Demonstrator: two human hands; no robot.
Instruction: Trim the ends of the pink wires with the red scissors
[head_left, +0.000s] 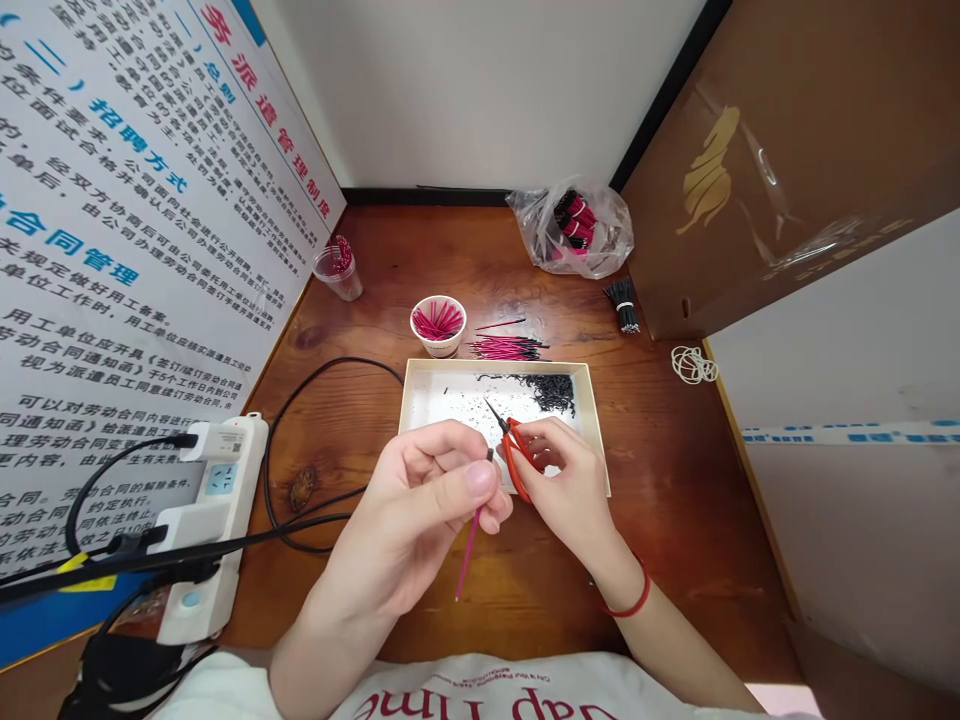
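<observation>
Between thumb and fingers, my left hand [427,500] pinches a thin pink wire [468,560] whose short dark end pokes up above the thumb. My right hand [566,480] is wrapped around small pliers or snips with red-orange handles [516,465]; their pointed dark jaws lie just above the left fingertips, apart from the wire. Beneath both hands is a shallow cream box [592,400] with a white inside. A heap of short black bits [553,392] fills its far right part, and small scraps are scattered over the rest.
Behind the box stand a white cup of pink sticks [438,322] and a loose row of pink-and-black wires [510,347]. A plastic bag [577,228], a black bundle [622,305] and white bands [694,365] lie right. Cables and a power strip [217,530] occupy the left.
</observation>
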